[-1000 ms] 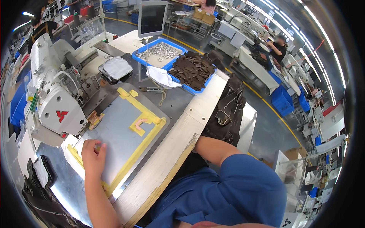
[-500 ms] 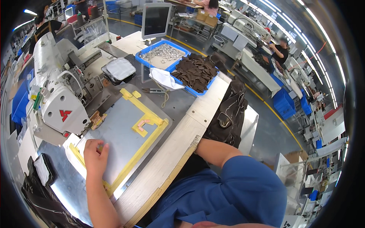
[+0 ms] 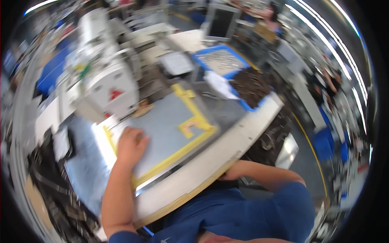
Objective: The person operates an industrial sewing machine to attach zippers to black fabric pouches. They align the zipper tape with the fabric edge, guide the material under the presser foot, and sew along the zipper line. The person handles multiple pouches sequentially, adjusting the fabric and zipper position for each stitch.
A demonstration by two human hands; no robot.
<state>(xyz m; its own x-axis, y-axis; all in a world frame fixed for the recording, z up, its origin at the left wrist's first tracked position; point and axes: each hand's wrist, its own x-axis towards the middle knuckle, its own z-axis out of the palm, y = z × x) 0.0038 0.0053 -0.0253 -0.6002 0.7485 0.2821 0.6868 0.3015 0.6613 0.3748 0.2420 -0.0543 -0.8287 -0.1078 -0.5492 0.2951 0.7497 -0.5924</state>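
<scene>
- The whole view had swung and blurred compared with half a second before: the head turned, and the white industrial sewing machine [image 3: 103,77] now sat higher and nearer the middle of the frame. The bench itself looked unmoved.
- The wooden-edged work table [image 3: 227,152] carried the same layout as before. The grey template plate [image 3: 162,129], bordered in yellow tape [image 3: 194,121], lay flat just right of the machine's base.
- Blue trays [image 3: 227,62] of small parts stayed at the far end of the table, well apart from the hands; a white cloth [image 3: 221,85] lay beside them.
- The left hand [image 3: 130,146] rested palm-down on the near left corner of the plate, fingers loosely curled, clamped on nothing visible. It had crept slightly inward along the plate since a second ago, which reads as steadying or nudging the plate rather than lifting it.
- The right hand was hidden below the table edge; only the bare forearm [image 3: 263,176] showed, so its state could not be told. The hands were well apart.
</scene>
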